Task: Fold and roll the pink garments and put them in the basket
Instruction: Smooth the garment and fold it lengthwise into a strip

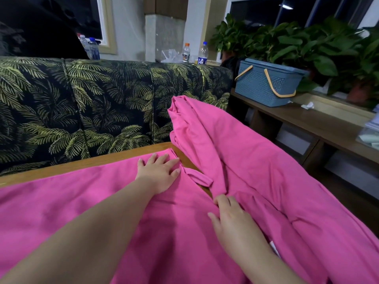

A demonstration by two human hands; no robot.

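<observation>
The left hand (pixel 159 174) is laid flat, fingers spread and straight, pressed on the pink garment (pixel 82 206) near its far edge on the counter (pixel 114 155). The right hand (pixel 231 220) is set palm down on the same cloth further to the right and nearer the camera; its fingertips (pixel 220 199) are bent against a bunched ridge of fabric, but whether that fold is pinched or merely pushed cannot be told. Between the two hands a short pink strap (pixel 200 177) is seen lying across a gap in which the wooden counter shows. To the right of the hands a large mass of pink fabric (pixel 235 144) is raised in loose folds, its top leaning against the leaf-patterned sofa (pixel 82 103) and its lower part draped off the right side of the counter. The garment under the hands is spread smooth over most of the near counter. The blue basket (pixel 264 85), with tan handles and its lid closed, is placed on a low wooden shelf unit (pixel 307 121) well apart from the garments, to the far right. Potted plants (pixel 307 44) are ranged behind the basket, and several plastic bottles (pixel 185 51) are stood behind the sofa back.
</observation>
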